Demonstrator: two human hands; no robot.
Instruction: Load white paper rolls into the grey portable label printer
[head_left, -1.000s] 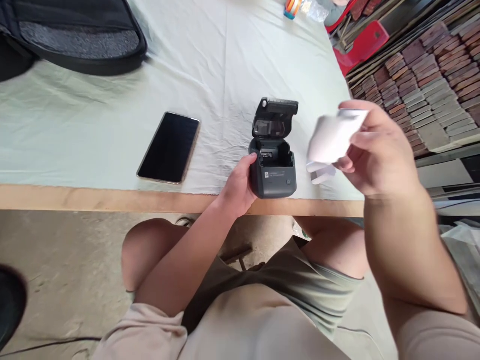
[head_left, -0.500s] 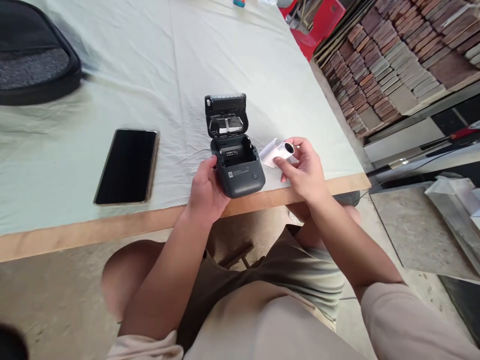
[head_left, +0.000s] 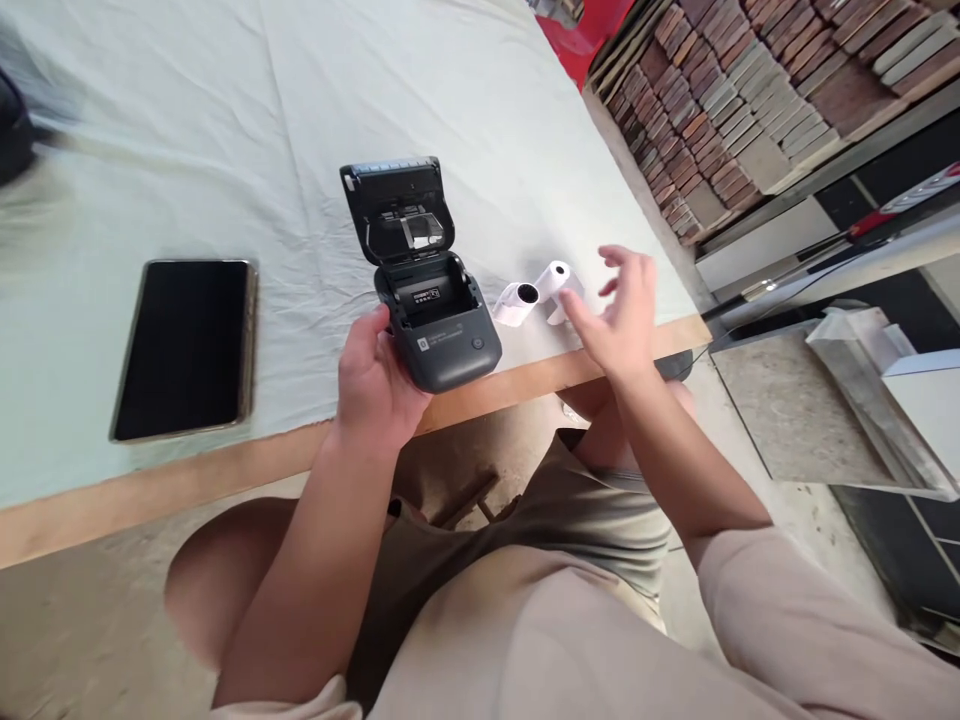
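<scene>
My left hand (head_left: pixel 375 385) grips the left side of a small dark grey label printer (head_left: pixel 454 350) at the table's front edge. The printer's lid is tipped back and its paper bay shows no roll inside. To the right of the printer, two small white paper rolls (head_left: pixel 559 277) lie close together on the cloth; the one nearer the printer has a dark core (head_left: pixel 528 294). My right hand (head_left: pixel 619 315) is just right of the rolls, fingers spread and holding nothing. Its thumb is near the right-hand roll; whether it touches I cannot tell.
A smartphone (head_left: pixel 184 348) with a dark screen lies left of the printer. Pale cloth (head_left: pixel 315 90) covers the table, with a bare wooden front edge (head_left: pixel 270 455). A black case (head_left: pixel 11 130) shows at the far left. A red chair (head_left: pixel 585 40) and stacked tiles (head_left: pixel 720 110) are beyond.
My right hand has let go of the dark-cored roll, which now lies on the table, and its fingers have spread. A second roll has come into clear view. My left hand keeps the printer.
</scene>
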